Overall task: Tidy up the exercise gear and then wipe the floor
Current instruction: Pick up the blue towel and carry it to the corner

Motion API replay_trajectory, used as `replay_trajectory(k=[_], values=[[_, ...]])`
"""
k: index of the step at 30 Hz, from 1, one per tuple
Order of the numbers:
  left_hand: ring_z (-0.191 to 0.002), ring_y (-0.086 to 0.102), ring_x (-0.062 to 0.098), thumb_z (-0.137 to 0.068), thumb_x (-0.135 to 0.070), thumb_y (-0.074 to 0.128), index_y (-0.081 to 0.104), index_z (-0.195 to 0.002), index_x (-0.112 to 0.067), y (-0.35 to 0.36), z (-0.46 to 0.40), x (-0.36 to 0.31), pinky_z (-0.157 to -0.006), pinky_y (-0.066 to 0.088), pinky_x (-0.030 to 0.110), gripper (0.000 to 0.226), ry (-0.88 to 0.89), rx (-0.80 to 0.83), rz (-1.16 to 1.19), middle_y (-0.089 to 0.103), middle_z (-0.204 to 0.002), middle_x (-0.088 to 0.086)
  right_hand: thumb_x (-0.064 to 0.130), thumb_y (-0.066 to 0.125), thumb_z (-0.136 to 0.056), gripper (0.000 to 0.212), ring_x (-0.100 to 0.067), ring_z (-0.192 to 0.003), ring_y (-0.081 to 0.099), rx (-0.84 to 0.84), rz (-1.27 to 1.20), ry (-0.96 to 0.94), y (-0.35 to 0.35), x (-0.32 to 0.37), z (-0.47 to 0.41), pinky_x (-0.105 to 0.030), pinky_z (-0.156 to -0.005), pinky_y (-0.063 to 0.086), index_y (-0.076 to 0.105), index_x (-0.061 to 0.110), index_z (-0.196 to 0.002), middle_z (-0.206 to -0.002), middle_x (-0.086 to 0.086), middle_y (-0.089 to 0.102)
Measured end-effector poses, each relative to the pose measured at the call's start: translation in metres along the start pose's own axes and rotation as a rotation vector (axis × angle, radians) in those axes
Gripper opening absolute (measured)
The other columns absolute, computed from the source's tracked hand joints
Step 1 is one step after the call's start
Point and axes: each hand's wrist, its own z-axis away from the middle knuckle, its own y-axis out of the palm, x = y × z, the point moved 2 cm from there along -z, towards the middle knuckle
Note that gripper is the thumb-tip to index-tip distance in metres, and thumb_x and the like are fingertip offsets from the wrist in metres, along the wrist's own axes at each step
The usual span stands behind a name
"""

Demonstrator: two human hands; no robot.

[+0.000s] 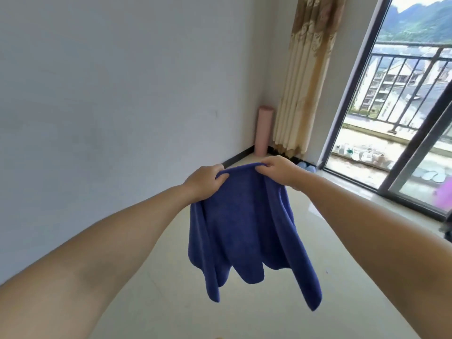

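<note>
wiping step at hand: left hand [204, 181] and right hand [277, 170] pinch soft blue microfibre cloth [244, 228] aloft; next, lower it onto glossy cream tiled floor [330, 253].

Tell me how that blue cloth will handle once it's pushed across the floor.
Probably floppy: the blue cloth hangs in loose folds from the left hand and right hand. It looks light and will likely bunch rather than slide flat.

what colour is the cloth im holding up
Blue-purple, plain with no pattern; the cloth shows clearly in the head view.
</note>
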Motion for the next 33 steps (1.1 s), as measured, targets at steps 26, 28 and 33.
replay_trajectory(k=[26,28,33], values=[[-0.06,0.04,0.012,-0.099,-0.034,0.039,0.037,-0.066,-0.021,-0.05,-0.684,-0.016,-0.058,0.031,0.029,0.036,0.076,-0.122,-0.16,0.046,-0.066,-0.006,0.03,0.052,-0.094,0.023,-0.018,-0.085,0.057,-0.149,0.129,-0.203,-0.303,-0.177,-0.574,-0.025,-0.068,0.039,0.067,0.013,-0.097,-0.09,-0.001,0.065],[-0.06,0.04,0.011,-0.099,-0.031,0.04,0.039,-0.066,-0.02,-0.06,-0.729,-0.011,-0.057,0.031,0.028,0.035,0.062,-0.177,-0.168,0.046,-0.065,-0.006,0.029,0.053,-0.093,0.018,-0.017,-0.079,0.053,-0.165,0.116,-0.237,-0.32,-0.181,-0.624,-0.021,-0.061,0.037,0.063,0.016,-0.087,-0.08,0.004,0.06],[-0.066,0.045,0.017,-0.099,-0.028,0.04,0.05,-0.081,-0.007,-0.089,-0.837,0.02,-0.062,0.036,0.031,0.029,0.025,-0.312,-0.154,0.053,-0.071,0.0,0.028,0.051,-0.094,0.014,-0.016,-0.077,0.051,-0.161,0.086,-0.316,-0.343,-0.182,-0.739,-0.02,-0.06,0.037,0.06,0.02,-0.086,-0.075,0.009,0.054]])
